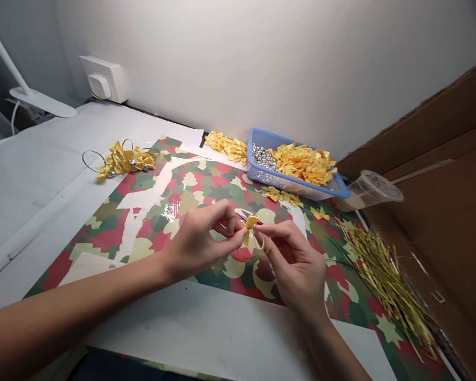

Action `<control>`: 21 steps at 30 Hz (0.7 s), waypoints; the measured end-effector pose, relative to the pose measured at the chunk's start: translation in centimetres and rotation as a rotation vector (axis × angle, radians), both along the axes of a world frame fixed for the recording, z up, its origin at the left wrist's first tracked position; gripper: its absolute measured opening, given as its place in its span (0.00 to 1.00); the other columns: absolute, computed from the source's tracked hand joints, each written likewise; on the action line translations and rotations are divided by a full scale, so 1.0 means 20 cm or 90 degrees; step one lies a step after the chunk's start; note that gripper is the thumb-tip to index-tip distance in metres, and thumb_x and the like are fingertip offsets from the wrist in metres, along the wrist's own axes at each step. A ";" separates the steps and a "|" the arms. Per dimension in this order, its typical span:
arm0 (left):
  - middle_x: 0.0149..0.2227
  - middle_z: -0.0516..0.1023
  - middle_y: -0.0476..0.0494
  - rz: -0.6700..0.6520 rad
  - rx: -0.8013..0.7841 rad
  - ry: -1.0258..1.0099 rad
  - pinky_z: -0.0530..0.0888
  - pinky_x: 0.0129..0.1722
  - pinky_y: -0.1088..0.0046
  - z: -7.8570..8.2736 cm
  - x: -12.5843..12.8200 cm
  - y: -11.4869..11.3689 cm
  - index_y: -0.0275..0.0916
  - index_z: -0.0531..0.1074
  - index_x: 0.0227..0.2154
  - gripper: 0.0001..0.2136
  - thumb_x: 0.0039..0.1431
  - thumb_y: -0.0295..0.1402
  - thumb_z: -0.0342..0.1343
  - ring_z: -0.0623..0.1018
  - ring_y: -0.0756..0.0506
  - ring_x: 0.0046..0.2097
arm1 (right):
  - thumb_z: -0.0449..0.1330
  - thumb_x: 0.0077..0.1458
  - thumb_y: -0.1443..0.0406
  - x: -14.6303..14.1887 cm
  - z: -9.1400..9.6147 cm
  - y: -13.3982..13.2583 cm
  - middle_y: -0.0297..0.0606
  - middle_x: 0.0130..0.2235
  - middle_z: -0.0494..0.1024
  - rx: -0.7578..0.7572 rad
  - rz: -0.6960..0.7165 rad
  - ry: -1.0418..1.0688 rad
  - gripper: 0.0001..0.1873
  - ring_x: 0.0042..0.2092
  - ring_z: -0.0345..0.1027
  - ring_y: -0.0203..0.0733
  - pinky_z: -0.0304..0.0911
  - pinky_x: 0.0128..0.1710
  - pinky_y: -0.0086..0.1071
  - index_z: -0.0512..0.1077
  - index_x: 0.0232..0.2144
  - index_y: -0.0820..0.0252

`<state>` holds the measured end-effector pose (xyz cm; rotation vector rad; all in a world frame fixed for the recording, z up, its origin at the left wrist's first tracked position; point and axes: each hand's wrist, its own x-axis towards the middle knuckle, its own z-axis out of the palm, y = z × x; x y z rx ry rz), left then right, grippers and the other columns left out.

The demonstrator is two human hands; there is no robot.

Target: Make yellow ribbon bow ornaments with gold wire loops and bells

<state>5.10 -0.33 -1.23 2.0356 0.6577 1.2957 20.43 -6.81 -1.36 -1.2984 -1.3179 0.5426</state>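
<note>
Over the patterned paper sheet, my left hand (206, 233) pinches a small yellow ribbon bow (251, 221) between thumb and forefinger. My right hand (297, 259) closes its fingertips at the bow's other side, on a thin wire (262, 242) that curls below it. The exact grip point is partly hidden by the fingers. A dark pointed thing lies just behind the bow; I cannot make out what it is. To the left rests a cluster of finished-looking yellow bows (122, 160) with silver balls and wire loops.
A blue basket (297, 189) at the back holds silver balls (264, 157) and yellow bows (303, 163). More bows (227, 147) lie beside it. Green-gold wires (384, 280) are bundled at right, near a clear plastic cup (375, 189) and cardboard (440, 174). A white lamp base (43, 102) stands left.
</note>
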 end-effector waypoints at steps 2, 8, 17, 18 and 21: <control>0.21 0.61 0.58 0.003 0.011 0.001 0.75 0.25 0.81 0.00 0.00 0.00 0.40 0.57 0.22 0.13 0.52 0.22 0.57 0.68 0.55 0.23 | 0.62 0.53 0.67 -0.01 0.00 0.00 0.33 0.28 0.73 0.010 0.006 -0.010 0.04 0.30 0.68 0.37 0.67 0.29 0.30 0.77 0.32 0.54; 0.20 0.62 0.58 0.019 0.068 0.014 0.71 0.23 0.81 0.00 0.00 0.00 0.40 0.56 0.21 0.14 0.52 0.22 0.56 0.70 0.55 0.23 | 0.63 0.52 0.66 -0.01 -0.02 -0.01 0.34 0.28 0.73 0.001 0.003 0.005 0.03 0.31 0.70 0.38 0.69 0.31 0.32 0.76 0.32 0.56; 0.20 0.63 0.56 0.019 0.057 0.040 0.68 0.21 0.79 0.01 0.00 -0.01 0.41 0.54 0.20 0.14 0.53 0.24 0.54 0.71 0.53 0.24 | 0.62 0.53 0.67 -0.02 -0.01 0.00 0.34 0.29 0.74 -0.004 0.012 0.020 0.01 0.33 0.70 0.39 0.69 0.33 0.32 0.74 0.31 0.55; 0.20 0.63 0.56 0.016 0.058 0.038 0.68 0.21 0.79 0.00 0.00 -0.01 0.41 0.54 0.20 0.15 0.53 0.24 0.54 0.71 0.53 0.24 | 0.62 0.53 0.67 -0.02 -0.01 0.00 0.34 0.29 0.73 -0.001 0.016 0.017 0.01 0.33 0.70 0.38 0.69 0.32 0.31 0.74 0.30 0.55; 0.20 0.62 0.56 0.004 0.069 0.029 0.68 0.21 0.79 0.00 0.00 -0.01 0.41 0.55 0.20 0.14 0.54 0.23 0.54 0.68 0.54 0.23 | 0.60 0.55 0.67 -0.02 -0.01 -0.01 0.32 0.29 0.72 0.002 0.023 0.007 0.03 0.33 0.69 0.37 0.67 0.33 0.31 0.73 0.31 0.54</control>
